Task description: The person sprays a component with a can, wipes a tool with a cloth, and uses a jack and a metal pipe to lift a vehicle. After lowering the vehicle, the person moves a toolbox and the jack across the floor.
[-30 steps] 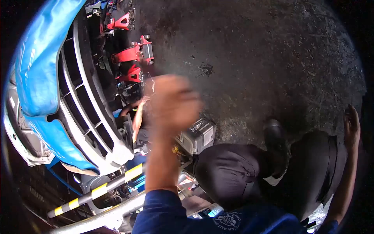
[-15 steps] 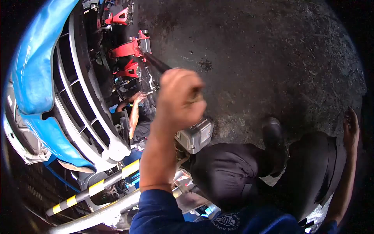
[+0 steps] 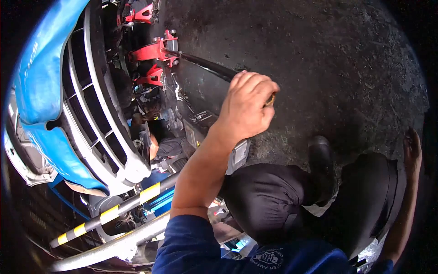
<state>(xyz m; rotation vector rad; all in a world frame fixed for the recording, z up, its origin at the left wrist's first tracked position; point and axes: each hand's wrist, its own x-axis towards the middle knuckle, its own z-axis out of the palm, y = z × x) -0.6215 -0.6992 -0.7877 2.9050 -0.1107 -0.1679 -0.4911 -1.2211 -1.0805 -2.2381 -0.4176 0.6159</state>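
Observation:
My left hand (image 3: 250, 104) is wrapped round the end of a long black jack handle (image 3: 207, 65). From there the handle runs up and left to a red floor jack (image 3: 149, 52) under the front of a vehicle. My right hand (image 3: 412, 147) hangs at the far right beside my leg, its fingers stretched and nothing seen in them. Red jack stands stand on either side of the jack, one nearer (image 3: 151, 75) and one farther off (image 3: 140, 13).
The vehicle's grille (image 3: 93, 105) and a blue cover (image 3: 43, 86) fill the left side. Below it a person's arm (image 3: 153, 147) shows near the ground. A grey toolbox (image 3: 238, 155) sits by my knee. A yellow-and-black striped bar (image 3: 109, 214) crosses the lower left.
My left hand has moved right and slightly up with the handle's end. The other person's forearm, raised before, is now lower and mostly hidden. My right hand has hardly moved.

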